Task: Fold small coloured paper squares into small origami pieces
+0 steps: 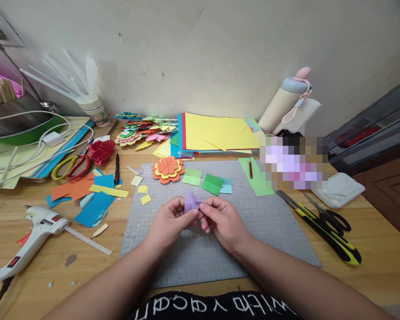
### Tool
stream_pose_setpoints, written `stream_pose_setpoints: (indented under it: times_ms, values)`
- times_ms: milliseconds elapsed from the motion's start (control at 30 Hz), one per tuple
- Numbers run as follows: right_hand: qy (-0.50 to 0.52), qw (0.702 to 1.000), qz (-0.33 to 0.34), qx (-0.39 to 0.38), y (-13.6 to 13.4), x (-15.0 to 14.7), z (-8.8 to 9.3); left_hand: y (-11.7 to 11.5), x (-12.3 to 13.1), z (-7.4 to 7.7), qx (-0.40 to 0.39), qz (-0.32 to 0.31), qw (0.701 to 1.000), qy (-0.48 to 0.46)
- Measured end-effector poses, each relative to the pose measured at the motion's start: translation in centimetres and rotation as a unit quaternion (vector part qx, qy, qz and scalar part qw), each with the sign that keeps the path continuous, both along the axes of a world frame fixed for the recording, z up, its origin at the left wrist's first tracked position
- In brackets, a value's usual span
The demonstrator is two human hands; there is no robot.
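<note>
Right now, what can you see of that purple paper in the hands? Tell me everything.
The purple paper is a small, light-purple piece, thin-looking and bent or folded, with a broader part at left and a narrower part reaching right. The left hand holds the broader part; the right hand pinches the narrower end. It is held above the gray cutting mat. Fingers hide some of it, so its full shape is unclear.
</note>
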State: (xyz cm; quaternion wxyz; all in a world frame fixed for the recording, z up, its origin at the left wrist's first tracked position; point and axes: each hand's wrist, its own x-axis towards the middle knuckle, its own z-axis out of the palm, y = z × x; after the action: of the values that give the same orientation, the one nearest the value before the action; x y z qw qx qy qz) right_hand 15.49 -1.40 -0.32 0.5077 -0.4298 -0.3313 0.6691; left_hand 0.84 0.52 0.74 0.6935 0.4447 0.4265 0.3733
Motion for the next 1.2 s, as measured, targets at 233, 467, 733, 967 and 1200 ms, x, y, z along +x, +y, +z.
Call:
stream_pose_setpoints:
  times_ms: [233,467,733,967,1200]
  values:
    - [-0.035,0.999,0.014,0.012,-0.06,0.03,-0.28,0.05,-0.26,-0.1,-0.02,0.012,1.0,0.007]
    - [-0.054,0.998,0.023,0.016,0.03,0.02,-0.29,0.16,-0.32,-0.49,-0.029,0.01,0.999,-0.012]
    - [-0.063,0.997,0.026,0.018,0.0,0.07,-0.51,0.12,-0.39,-0.77,-0.04,-0.011,0.999,-0.034]
    - [-0.069,0.997,0.02,0.008,0.14,0.12,-0.47,0.29,-0.3,-0.72,-0.044,-0.026,0.998,-0.048]
    - [-0.065,0.998,-0.002,-0.014,-0.35,-0.19,-0.45,-0.14,0.02,-0.36,-0.043,-0.053,0.997,-0.024]
